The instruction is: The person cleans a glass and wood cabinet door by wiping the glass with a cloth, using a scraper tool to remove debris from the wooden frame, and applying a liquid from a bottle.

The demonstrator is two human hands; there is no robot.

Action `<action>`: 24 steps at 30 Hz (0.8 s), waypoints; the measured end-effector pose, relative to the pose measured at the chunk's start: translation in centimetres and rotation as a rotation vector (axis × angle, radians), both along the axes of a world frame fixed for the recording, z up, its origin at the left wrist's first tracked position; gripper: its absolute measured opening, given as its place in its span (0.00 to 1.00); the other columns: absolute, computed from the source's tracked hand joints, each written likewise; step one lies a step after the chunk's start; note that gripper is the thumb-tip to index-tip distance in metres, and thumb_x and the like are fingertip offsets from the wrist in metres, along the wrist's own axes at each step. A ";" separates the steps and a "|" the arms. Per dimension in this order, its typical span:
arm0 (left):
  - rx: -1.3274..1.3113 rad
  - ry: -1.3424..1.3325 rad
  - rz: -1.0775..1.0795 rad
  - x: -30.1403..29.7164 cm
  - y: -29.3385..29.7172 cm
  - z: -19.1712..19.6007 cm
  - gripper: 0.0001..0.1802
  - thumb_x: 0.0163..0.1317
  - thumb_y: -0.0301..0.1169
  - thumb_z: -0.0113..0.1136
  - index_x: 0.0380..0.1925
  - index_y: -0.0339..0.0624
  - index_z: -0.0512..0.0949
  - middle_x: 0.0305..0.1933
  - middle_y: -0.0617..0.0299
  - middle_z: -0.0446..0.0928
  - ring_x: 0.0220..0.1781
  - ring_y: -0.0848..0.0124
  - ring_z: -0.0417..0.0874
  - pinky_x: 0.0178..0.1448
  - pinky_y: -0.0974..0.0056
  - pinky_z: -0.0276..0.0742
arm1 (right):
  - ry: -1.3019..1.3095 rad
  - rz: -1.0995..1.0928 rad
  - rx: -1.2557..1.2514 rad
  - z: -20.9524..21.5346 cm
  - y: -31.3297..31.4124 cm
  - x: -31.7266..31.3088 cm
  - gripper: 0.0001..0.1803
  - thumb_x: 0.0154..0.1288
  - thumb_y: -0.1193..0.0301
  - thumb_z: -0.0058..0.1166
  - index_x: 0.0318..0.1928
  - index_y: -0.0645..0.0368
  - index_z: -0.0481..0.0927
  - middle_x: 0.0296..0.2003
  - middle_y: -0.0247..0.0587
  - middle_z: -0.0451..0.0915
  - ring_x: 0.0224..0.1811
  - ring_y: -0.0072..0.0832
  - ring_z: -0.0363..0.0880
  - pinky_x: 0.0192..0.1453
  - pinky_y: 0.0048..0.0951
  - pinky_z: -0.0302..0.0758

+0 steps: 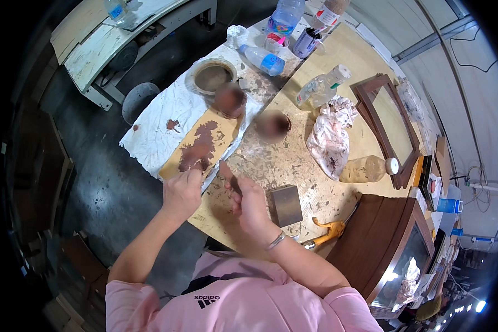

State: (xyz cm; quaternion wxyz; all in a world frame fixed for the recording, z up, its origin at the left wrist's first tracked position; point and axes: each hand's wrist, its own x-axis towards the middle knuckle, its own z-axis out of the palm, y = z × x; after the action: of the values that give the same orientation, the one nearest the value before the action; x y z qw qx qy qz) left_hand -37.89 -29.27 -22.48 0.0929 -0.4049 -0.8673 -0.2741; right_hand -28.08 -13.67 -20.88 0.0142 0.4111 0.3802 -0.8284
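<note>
My left hand point(182, 192) is closed at the near end of a tan board point(173, 161), beside smeared brown paste point(198, 155). What its fingers grip, if anything, is hidden. Just to the right, my right hand point(251, 206) is wrapped round a flat, brown-smeared scraper point(227, 171) that points away from me. A blurred brown round container point(230, 102) stands at the board's far end. Behind it is a wide round bowl point(196, 77). Right of the board sits a second blurred round container point(272, 126). A dark rectangular block point(286, 205) rests beside my right hand.
White sheeting point(149, 131) hangs over the table's left edge. Bottles with yellowish liquid point(365, 169), a stained crumpled rag point(329, 141) and brown frames point(405, 128) occupy the right side. An orange-handled tool point(330, 229) lies by a brown wooden cabinet point(365, 238). A water bottle point(262, 60) lies farther back.
</note>
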 end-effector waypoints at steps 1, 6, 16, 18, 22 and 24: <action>0.012 0.005 -0.008 0.3 0.1 0.2 0.05 0.58 0.23 0.58 0.28 0.40 0.72 0.23 0.54 0.76 0.25 0.52 0.81 0.30 0.50 0.75 | -0.031 -0.025 -0.016 0.4 -0.1 -0.1 0.15 0.79 0.65 0.45 0.34 0.58 0.79 0.23 0.27 0.69 0.21 0.17 0.64 0.23 0.20 0.59; 0.027 0.025 -0.060 1.0 0.9 0.6 0.06 0.57 0.23 0.59 0.27 0.41 0.71 0.23 0.55 0.75 0.25 0.54 0.81 0.28 0.51 0.75 | -0.072 0.018 -0.030 1.0 0.8 0.1 0.13 0.78 0.67 0.44 0.36 0.56 0.78 0.26 0.27 0.71 0.24 0.17 0.67 0.26 0.21 0.64; -0.029 0.110 -0.148 1.8 1.1 -0.2 0.06 0.53 0.23 0.59 0.26 0.42 0.71 0.22 0.58 0.73 0.25 0.59 0.80 0.28 0.56 0.78 | 0.034 0.054 0.090 -0.2 -0.6 0.1 0.06 0.65 0.81 0.57 0.31 0.58 0.78 0.27 0.28 0.76 0.25 0.16 0.69 0.28 0.23 0.66; -0.039 0.124 -0.161 1.6 1.1 -0.4 0.06 0.53 0.23 0.59 0.26 0.43 0.70 0.22 0.58 0.73 0.25 0.60 0.80 0.28 0.57 0.77 | 0.064 0.018 0.097 -0.4 -0.8 0.0 0.07 0.62 0.83 0.58 0.30 0.58 0.78 0.27 0.28 0.77 0.26 0.15 0.69 0.28 0.22 0.66; -0.072 0.163 -0.206 0.8 0.8 -1.1 0.06 0.51 0.24 0.58 0.25 0.44 0.70 0.22 0.59 0.72 0.25 0.60 0.79 0.30 0.58 0.76 | 0.061 -0.025 0.084 -0.6 -1.0 -0.1 0.08 0.59 0.85 0.60 0.28 0.59 0.79 0.26 0.29 0.78 0.24 0.15 0.70 0.26 0.20 0.64; -0.081 0.179 -0.226 0.2 0.6 -1.7 0.06 0.51 0.24 0.57 0.25 0.45 0.69 0.22 0.59 0.72 0.26 0.60 0.79 0.31 0.58 0.76 | 0.054 -0.041 0.063 -0.9 -1.1 -0.1 0.08 0.59 0.85 0.60 0.29 0.59 0.79 0.25 0.29 0.78 0.22 0.16 0.70 0.25 0.20 0.64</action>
State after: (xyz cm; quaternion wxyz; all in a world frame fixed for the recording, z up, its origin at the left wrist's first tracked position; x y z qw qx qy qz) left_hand -37.64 -28.64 -24.21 0.1222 -0.5264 -0.8147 -0.2103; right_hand -28.16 -14.74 -21.75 -0.0259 0.3968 0.3976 -0.8269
